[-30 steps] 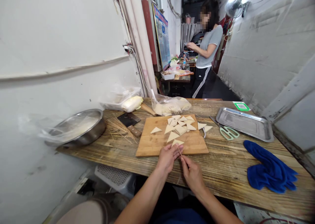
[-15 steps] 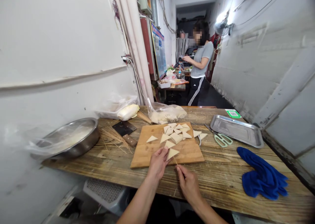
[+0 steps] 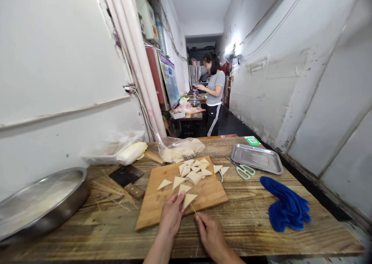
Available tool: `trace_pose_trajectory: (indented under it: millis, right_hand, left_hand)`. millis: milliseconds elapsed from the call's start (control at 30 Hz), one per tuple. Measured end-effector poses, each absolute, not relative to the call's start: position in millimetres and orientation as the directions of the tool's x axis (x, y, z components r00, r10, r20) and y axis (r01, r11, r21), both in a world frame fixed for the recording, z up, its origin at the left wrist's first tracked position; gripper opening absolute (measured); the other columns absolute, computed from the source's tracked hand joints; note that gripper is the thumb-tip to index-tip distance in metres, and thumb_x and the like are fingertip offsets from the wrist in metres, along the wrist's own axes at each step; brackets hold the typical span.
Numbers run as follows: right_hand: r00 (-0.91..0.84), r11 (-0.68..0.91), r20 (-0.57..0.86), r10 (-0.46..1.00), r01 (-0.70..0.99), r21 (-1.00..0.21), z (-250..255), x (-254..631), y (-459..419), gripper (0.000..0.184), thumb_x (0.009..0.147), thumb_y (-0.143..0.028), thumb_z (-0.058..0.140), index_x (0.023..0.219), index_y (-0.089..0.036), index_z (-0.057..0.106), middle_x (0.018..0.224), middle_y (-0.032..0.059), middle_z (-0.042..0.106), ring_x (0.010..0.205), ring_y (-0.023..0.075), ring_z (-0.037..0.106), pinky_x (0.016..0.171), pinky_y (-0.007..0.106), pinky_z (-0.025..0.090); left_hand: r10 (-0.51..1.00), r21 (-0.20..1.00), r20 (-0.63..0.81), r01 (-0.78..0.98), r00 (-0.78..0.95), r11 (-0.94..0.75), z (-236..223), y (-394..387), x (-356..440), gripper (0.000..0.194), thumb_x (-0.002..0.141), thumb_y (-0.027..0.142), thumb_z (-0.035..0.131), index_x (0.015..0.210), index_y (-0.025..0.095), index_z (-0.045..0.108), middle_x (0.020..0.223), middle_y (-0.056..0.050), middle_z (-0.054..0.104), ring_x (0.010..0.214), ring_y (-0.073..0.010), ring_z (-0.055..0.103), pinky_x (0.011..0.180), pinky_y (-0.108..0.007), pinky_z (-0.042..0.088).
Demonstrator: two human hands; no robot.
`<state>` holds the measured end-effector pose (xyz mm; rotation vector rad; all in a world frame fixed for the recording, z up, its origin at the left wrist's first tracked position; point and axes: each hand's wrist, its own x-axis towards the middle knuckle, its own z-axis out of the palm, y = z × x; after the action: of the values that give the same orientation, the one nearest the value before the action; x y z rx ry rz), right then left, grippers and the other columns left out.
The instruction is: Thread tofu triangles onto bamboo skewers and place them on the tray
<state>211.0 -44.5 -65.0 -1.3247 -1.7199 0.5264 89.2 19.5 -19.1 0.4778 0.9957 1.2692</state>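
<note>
My left hand (image 3: 171,211) pinches a thin, pale triangular piece of what looks like tofu (image 3: 190,200) above the near part of a wooden cutting board (image 3: 162,210). Another triangle (image 3: 184,189) shows just beyond my fingertips; whether they touch it I cannot tell. Closed around a thin wooden skewer (image 3: 194,209), my right hand (image 3: 211,231) is at the board's near edge. The skewer's far end meets the held triangle; how deep it goes in is hidden. Several more triangles (image 3: 194,177) lie piled and scattered farther up the board.
Left of the board are a cleaver (image 3: 126,175), loose skewers (image 3: 112,190) and a large metal bowl (image 3: 78,182). A plastic bag (image 3: 180,150) and a cabbage (image 3: 132,153) lie behind. Scissors (image 3: 245,172), a metal tray (image 3: 257,157) and blue gloves (image 3: 286,206) are right. A person (image 3: 215,90) stands beyond.
My view has swung right and up, so the table's things appear farther left and lower. Both hands keep the same hold on the triangle and the skewer.
</note>
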Motion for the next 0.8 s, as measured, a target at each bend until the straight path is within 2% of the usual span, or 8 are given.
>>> trace_pose_trajectory:
  millis: [233,567,700,800]
  right_hand:
    - [-0.023,0.347,0.413,0.910,0.586,-0.732,-63,209,-45,0.040,0.092,-0.030,0.031,0.068,-0.018,0.060,0.060,0.0008,0.060,0.056,0.0118,0.056,0.054,0.019,0.035]
    - [-0.004,0.355,0.429,0.903,0.569,-0.742,-68,207,-42,0.039,0.091,-0.032,0.030,0.074,-0.018,0.063,0.063,0.0026,0.063,0.057,0.0128,0.058,0.056,0.019,0.040]
    - [-0.001,0.368,0.442,0.897,0.555,-0.746,-50,215,-46,0.039,0.092,-0.030,0.030,0.074,-0.018,0.063,0.062,0.0016,0.062,0.057,0.0124,0.058,0.056,0.019,0.040]
    - [-0.005,0.371,0.463,0.887,0.606,-0.704,-25,243,-47,0.038,0.092,-0.027,0.031,0.073,-0.018,0.063,0.064,0.0016,0.063,0.058,0.0120,0.057,0.058,0.019,0.040]
  left_hand:
    - [0.935,0.787,-0.356,-0.538,0.003,0.301,-17,20,88,0.009,0.075,0.010,0.060,0.082,0.010,0.064,0.079,-0.010,0.070,0.076,-0.0172,0.067,0.075,-0.027,0.053]
    - [0.950,0.795,-0.309,-0.540,0.032,0.277,-14,18,91,0.014,0.075,0.010,0.060,0.088,0.011,0.063,0.085,-0.010,0.070,0.082,-0.0178,0.066,0.076,-0.027,0.053]
    - [0.949,0.814,-0.313,-0.501,0.048,0.294,-12,16,87,0.018,0.076,0.017,0.060,0.093,0.012,0.062,0.091,-0.011,0.069,0.087,-0.0181,0.065,0.079,-0.029,0.051]
    - [0.955,0.874,-0.292,-0.420,-0.045,0.247,-16,16,74,0.021,0.076,0.023,0.060,0.093,0.011,0.061,0.089,-0.011,0.069,0.087,-0.0191,0.065,0.081,-0.032,0.050]
